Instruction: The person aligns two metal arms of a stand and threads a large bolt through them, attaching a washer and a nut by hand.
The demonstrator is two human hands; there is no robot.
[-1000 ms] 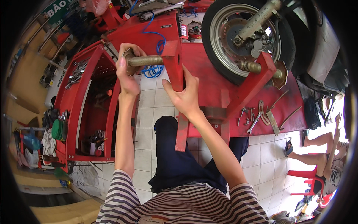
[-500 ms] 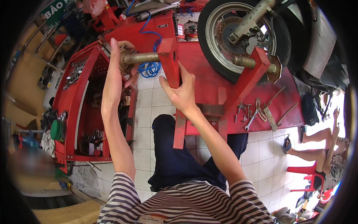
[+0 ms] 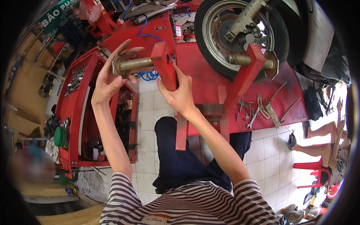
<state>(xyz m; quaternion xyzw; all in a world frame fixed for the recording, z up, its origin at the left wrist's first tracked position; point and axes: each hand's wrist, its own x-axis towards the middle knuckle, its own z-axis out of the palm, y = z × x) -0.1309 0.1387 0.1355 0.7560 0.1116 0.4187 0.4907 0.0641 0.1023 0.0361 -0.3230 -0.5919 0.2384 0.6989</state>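
Observation:
My left hand (image 3: 107,85) is beside a dull brass-coloured metal disc (image 3: 119,65), its fingers spread behind the disc and its thumb by the near edge. From this disc a thick threaded bolt (image 3: 137,64) runs into the top of a red square steel post (image 3: 164,71). My right hand (image 3: 179,93) is wrapped around that post below the bolt. A second red arm (image 3: 245,80) of the same stand carries a matching bolt (image 3: 240,60) and an end plate (image 3: 273,65), close to the motorcycle wheel (image 3: 204,45).
A red lift table (image 3: 191,67) bears the wheel, a wrench (image 3: 254,117), small bolts and metal strips. An open red tool cart (image 3: 84,123) stands at left. A blue air hose (image 3: 148,76) coils beyond my hands. At right, another person's legs (image 3: 313,149) show near a red chair (image 3: 309,165).
My left hand has turned from edge-on to spread fingers around the disc, with the thumb brought nearer. My right hand keeps its grip on the post. The whole view has shifted slightly.

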